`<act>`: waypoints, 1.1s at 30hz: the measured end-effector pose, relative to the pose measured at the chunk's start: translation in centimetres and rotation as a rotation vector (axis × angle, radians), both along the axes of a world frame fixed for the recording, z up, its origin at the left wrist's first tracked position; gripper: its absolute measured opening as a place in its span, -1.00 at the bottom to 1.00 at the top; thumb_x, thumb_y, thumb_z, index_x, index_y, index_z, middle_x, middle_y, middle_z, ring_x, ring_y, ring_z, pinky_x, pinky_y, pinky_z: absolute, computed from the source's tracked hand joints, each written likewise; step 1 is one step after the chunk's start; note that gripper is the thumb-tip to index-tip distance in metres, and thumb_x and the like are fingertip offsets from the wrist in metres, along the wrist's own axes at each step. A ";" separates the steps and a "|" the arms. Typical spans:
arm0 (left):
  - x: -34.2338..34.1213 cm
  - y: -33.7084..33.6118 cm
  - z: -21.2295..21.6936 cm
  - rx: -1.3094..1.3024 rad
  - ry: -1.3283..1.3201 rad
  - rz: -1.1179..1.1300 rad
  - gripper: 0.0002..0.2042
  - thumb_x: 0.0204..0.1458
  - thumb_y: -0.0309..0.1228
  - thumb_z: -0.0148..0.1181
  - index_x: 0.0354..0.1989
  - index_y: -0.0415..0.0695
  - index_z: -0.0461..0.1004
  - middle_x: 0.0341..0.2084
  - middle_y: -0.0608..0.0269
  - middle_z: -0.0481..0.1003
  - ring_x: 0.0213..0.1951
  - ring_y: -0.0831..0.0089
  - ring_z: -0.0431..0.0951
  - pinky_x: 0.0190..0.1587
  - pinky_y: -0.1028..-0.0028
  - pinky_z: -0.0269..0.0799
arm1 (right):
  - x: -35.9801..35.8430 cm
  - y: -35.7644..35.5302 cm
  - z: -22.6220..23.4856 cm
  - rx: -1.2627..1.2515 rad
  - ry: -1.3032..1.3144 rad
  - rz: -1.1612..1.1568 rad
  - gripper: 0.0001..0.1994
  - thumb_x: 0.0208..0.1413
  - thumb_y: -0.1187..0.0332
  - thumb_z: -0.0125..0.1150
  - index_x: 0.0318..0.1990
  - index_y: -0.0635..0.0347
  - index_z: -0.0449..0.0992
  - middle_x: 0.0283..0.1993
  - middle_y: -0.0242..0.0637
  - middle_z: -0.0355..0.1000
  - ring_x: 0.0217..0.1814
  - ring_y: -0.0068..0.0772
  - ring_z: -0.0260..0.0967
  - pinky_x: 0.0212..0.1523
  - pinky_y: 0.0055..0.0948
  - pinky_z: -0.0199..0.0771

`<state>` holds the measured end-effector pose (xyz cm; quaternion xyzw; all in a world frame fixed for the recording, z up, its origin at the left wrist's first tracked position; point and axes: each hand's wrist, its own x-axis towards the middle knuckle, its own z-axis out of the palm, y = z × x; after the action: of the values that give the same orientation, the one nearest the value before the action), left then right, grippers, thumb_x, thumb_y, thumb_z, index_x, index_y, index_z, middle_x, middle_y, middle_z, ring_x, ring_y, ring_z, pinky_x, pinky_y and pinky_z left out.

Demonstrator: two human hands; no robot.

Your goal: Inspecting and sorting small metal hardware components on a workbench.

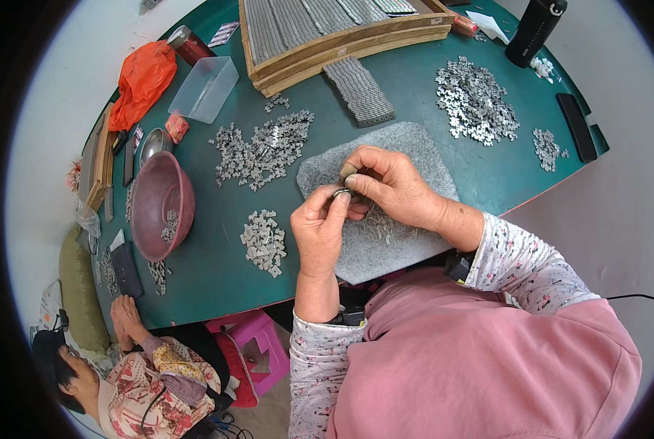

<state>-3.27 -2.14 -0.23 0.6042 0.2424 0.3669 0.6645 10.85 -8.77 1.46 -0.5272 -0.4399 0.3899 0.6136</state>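
Over the grey felt pad (407,146) near the table's front edge, both hands meet with fingertips together. The left hand (318,230) pinches a small dark metal piece (341,193) between thumb and forefinger, and the right hand (389,183) closes its fingers on the same piece from the other side; the piece is mostly covered by the fingers, so its shape cannot be made out. Beneath the hands a thin scatter of fine metal bits (385,223) lies on the pad, partly hidden by the right wrist. On the green table (210,263) sit a small pile of grey parts (264,241) just left of the pad, a larger pile (265,150) farther back, and a shiny heap (477,99) to the right. A ribbed grey strip (360,91) lies in front of a wooden tray (341,45), whose far side is cut off by the frame's top edge. A pink bowl (160,205) stands at the left, with a clear plastic box (204,89) and an orange bag (140,80) behind it. Another person's hand (128,318) rests on the table's near left edge.
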 end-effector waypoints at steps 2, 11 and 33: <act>0.1 0.0 -0.1 -0.002 0.000 -0.004 -0.88 0.15 -0.59 0.09 -0.23 -0.39 0.51 -0.50 0.09 0.58 -0.48 0.41 0.62 -0.38 0.49 0.57 | 0.1 0.0 -0.3 0.014 -0.013 -0.009 -0.94 0.16 0.54 0.11 -0.26 0.37 0.44 -0.35 -0.34 0.40 -0.32 -0.60 0.40 -0.36 -0.54 0.49; -0.2 0.2 -0.8 0.134 0.025 0.044 -0.91 0.15 -0.59 0.10 -0.26 -0.37 0.50 -0.51 0.20 0.54 -0.51 0.54 0.57 -0.46 0.60 0.50 | 0.3 0.3 0.7 0.248 -0.767 -0.098 -0.83 -0.03 0.53 0.24 -0.24 0.26 0.48 -0.31 -0.16 0.40 -0.27 -0.09 0.43 -0.30 -0.28 0.47; -1.3 1.5 -1.0 -0.462 -0.422 0.013 -0.86 0.20 -0.53 0.08 -0.15 -0.32 0.50 -0.43 0.14 0.54 -0.49 0.42 0.53 -0.43 0.49 0.48 | -1.4 2.5 2.2 0.363 -0.855 -0.045 -0.72 -0.14 0.43 0.31 -0.20 0.21 0.53 -0.28 -0.20 0.37 -0.25 -0.13 0.42 -0.30 -0.27 0.48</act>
<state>-4.53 -0.63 -1.20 0.3462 0.1796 0.4236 0.8176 9.49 -6.30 3.62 -0.5342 -0.7030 0.0408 0.4678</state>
